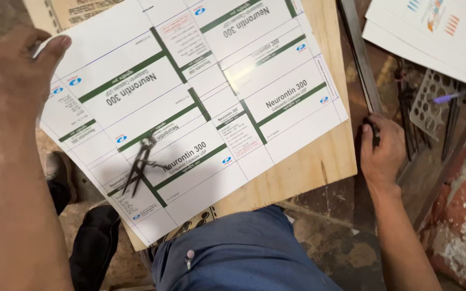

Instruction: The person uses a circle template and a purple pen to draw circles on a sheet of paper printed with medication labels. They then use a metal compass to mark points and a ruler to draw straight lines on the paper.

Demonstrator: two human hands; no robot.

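Left hand fingers pinch printed carton sheet at 10 o'clock corner; keep flat on plywood board. Right hand fingers clamped on dark tool, 3 o'clock. Dividers rest loose on sheet; mind slipping.

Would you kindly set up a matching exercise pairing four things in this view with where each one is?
Things:
1. left hand
2. right hand
3. metal dividers
4. perforated metal plate

Places:
A. lying on the printed sheet
B. holding the sheet's left corner
C. far right, beside the rods
D. off the right edge of the wooden board, on a dark tool

Pairs: 1-B, 2-D, 3-A, 4-C
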